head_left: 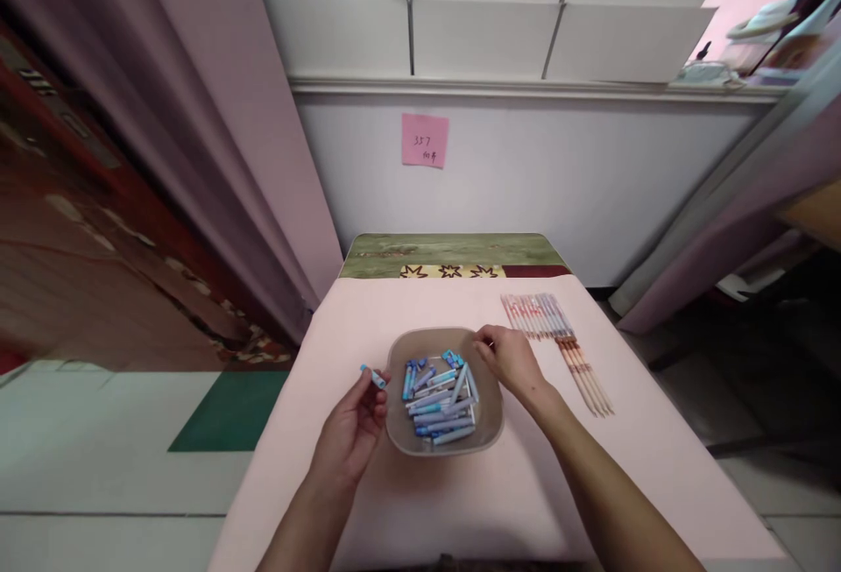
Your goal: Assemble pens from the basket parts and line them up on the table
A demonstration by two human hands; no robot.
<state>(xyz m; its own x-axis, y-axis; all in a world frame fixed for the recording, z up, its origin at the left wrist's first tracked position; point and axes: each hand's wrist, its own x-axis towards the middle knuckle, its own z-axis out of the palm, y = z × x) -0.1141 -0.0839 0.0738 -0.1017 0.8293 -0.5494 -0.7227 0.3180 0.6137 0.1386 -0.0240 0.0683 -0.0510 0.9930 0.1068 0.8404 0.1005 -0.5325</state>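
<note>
A rounded, see-through plastic container [445, 449] sits on the table in front of me, holding several blue and lilac pen barrels [440, 410] and small blue caps [452, 358]. Left of its rim, my left hand [351, 432] pinches a short light-blue pen cap [374, 377] between thumb and fingers. My right hand [511, 360] has its fingers curled at the container's upper right rim, the thumb just inside the edge. Anything small between those fingers is hidden.
Right of the container lie a row of slim pens [537, 316] and several wooden-looking pencils [584, 377]. A pink cloth [315, 370] covers most of the table, with a green end [453, 248] toward the wall. A pink note [425, 141] is stuck on the wall.
</note>
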